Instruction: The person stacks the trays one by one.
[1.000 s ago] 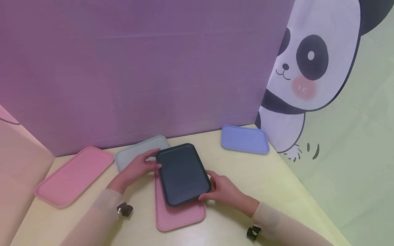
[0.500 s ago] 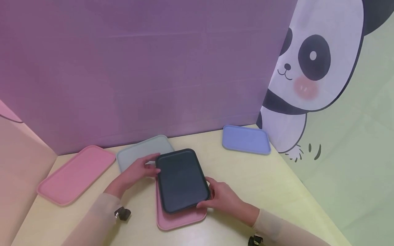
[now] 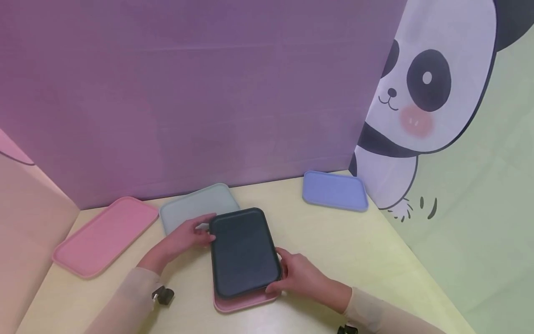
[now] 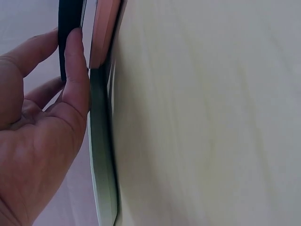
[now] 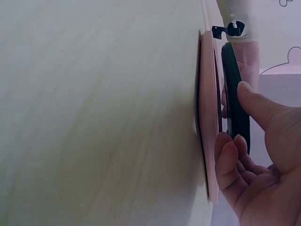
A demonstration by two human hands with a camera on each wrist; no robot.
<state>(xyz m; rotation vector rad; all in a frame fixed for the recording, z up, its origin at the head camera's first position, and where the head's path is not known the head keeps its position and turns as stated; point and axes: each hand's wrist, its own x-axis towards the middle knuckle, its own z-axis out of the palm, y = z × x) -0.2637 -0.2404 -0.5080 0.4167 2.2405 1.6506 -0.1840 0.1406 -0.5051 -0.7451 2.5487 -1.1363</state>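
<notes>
A dark blue-green rectangular tray (image 3: 245,253) hangs close over a pink tray (image 3: 246,302), covering most of it in the head view. My left hand (image 3: 185,241) pinches the dark tray's left edge near its far corner, thumb and fingers on opposite faces. At the right edge, by the near corner, my right hand (image 3: 302,276) grips the same tray. Seen from the right wrist, a narrow gap separates the dark tray (image 5: 235,89) from the pink tray (image 5: 208,103) below. The left wrist view has the dark tray's edge (image 4: 63,37) between fingers and thumb.
A grey-green tray (image 3: 196,204) lies behind my left hand. Another pink tray (image 3: 106,236) is at the table's left, and a blue-violet tray (image 3: 335,191) sits at the back right. A purple wall (image 3: 200,93) closes off the back; a panda-printed wall (image 3: 467,208) stands at right.
Both hands have brought the dark tray nearer the person and turned it slightly, so it lines up more closely over the pink tray. The other trays have stayed put.
</notes>
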